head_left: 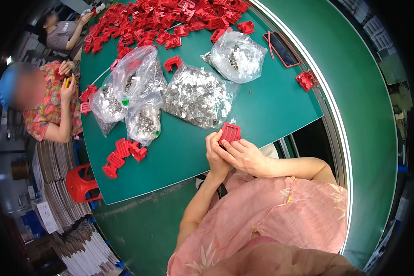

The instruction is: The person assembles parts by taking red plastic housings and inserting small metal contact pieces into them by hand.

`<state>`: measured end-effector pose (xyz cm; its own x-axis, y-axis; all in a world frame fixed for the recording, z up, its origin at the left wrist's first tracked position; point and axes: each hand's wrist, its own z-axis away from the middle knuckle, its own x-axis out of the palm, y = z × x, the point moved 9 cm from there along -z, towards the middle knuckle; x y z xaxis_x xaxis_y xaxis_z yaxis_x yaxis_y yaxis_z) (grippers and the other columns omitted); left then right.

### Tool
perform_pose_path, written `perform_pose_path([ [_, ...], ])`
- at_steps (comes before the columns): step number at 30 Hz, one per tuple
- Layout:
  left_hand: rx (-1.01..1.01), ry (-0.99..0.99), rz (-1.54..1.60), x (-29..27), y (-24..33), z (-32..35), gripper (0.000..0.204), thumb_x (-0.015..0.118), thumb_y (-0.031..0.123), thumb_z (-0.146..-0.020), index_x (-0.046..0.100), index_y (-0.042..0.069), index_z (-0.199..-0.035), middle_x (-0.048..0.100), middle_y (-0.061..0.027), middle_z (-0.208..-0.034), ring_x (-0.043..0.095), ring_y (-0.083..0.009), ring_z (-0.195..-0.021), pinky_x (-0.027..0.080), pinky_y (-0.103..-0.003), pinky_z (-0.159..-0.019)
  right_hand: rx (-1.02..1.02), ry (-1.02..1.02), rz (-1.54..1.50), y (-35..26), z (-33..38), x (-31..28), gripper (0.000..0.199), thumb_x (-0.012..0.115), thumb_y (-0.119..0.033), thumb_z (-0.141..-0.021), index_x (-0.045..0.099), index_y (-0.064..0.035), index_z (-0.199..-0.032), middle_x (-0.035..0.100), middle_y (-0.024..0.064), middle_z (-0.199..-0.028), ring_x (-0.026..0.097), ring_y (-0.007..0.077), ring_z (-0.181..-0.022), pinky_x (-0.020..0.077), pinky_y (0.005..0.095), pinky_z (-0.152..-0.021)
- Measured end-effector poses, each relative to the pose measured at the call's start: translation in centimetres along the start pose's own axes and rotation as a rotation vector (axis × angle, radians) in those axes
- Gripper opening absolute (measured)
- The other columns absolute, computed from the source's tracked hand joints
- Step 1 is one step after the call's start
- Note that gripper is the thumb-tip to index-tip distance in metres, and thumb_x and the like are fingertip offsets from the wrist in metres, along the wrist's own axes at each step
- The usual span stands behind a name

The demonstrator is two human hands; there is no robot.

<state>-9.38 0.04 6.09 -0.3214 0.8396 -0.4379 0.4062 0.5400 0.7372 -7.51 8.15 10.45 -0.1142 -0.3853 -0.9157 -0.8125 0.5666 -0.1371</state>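
At the near edge of the green table, my left hand (216,152) and my right hand (249,158) are both closed around one red plastic part (232,132) with slots in its face. The right fingers overlap the left ones along its lower side. Just beyond it lies a clear plastic bag (198,96) full of small metal and white pieces, a few of them loose beside the part. To the left are more such clear bags (140,76), bunched together. Another open bag (239,57) stands farther off to the right.
A large heap of red plastic parts (170,18) covers the far end of the table (170,161). Several more red parts (119,156) lie near left. A phone (284,49) and a single red part (305,80) are at the right edge. Two people sit along the left, beside a red stool (80,184).
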Motion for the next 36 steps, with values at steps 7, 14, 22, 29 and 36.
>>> perform_pose_path([
  [7, -0.079, -0.014, -0.007, 0.5, -1.2, 0.1, 0.058, 0.083, 0.007, -0.07, 0.056, -0.002, -0.121, 0.058, -0.0184, -0.113, 0.059, -0.036, -0.104, 0.051, -0.042, -0.088, -0.006, -0.099, -0.224, 2.8, -0.3, -0.5, 0.052, 0.059, -0.015, -0.084, 0.052, -0.0059, -0.135, 0.063, 0.0117, -0.119, 0.061, 0.023, -0.096, 0.0476, 0.036, -0.082],
  [14, -0.098, -0.017, -0.007, 0.4, -0.7, -0.3, 0.061, 0.088, 0.009, -0.067, 0.057, -0.001, -0.118, 0.056, -0.0175, -0.112, 0.059, -0.0338, -0.104, 0.051, -0.041, -0.087, 0.331, 0.371, -0.35, 16.8, -4.0, -4.8, 0.019, 0.068, -0.006, -0.085, 0.067, -0.0042, -0.104, 0.067, 0.0132, -0.089, 0.065, 0.0334, -0.084, 0.0523, 0.0419, -0.075],
  [22, -0.116, -0.016, -0.015, 0.4, -0.6, -0.5, 0.06, 0.089, 0.009, -0.065, 0.058, -0.002, -0.116, 0.057, -0.0178, -0.11, 0.06, -0.0336, -0.101, 0.051, -0.041, -0.087, 0.196, 0.043, 0.022, 13.1, -6.3, 2.6, 0.01, 0.07, -0.015, -0.081, 0.065, -0.0075, -0.086, 0.06, 0.0063, -0.082, 0.063, 0.025, -0.08, 0.053, 0.0377, -0.066],
  [29, -0.063, -0.017, -0.035, 0.4, 0.0, -0.6, 0.06, 0.09, 0.007, -0.064, 0.058, -0.001, -0.114, 0.058, -0.0163, -0.107, 0.06, -0.0324, -0.099, 0.051, -0.04, -0.085, 0.205, 0.086, 0.099, 13.3, -7.0, 4.8, 0.006, 0.061, -0.01, -0.076, 0.063, -0.0049, -0.078, 0.061, 0.0083, -0.086, 0.065, 0.0243, -0.086, 0.0564, 0.0358, -0.064],
  [36, -0.071, -0.023, 0.001, 0.6, 0.0, -0.7, 0.059, 0.089, 0.007, -0.065, 0.058, -0.001, -0.115, 0.058, -0.0162, -0.107, 0.059, -0.0324, -0.1, 0.051, -0.04, -0.085, 0.232, 0.014, 0.037, 14.2, -7.4, 5.4, 0.007, 0.061, -0.01, -0.078, 0.064, -0.0032, -0.079, 0.062, 0.0117, -0.089, 0.068, 0.0276, -0.086, 0.0572, 0.039, -0.062],
])
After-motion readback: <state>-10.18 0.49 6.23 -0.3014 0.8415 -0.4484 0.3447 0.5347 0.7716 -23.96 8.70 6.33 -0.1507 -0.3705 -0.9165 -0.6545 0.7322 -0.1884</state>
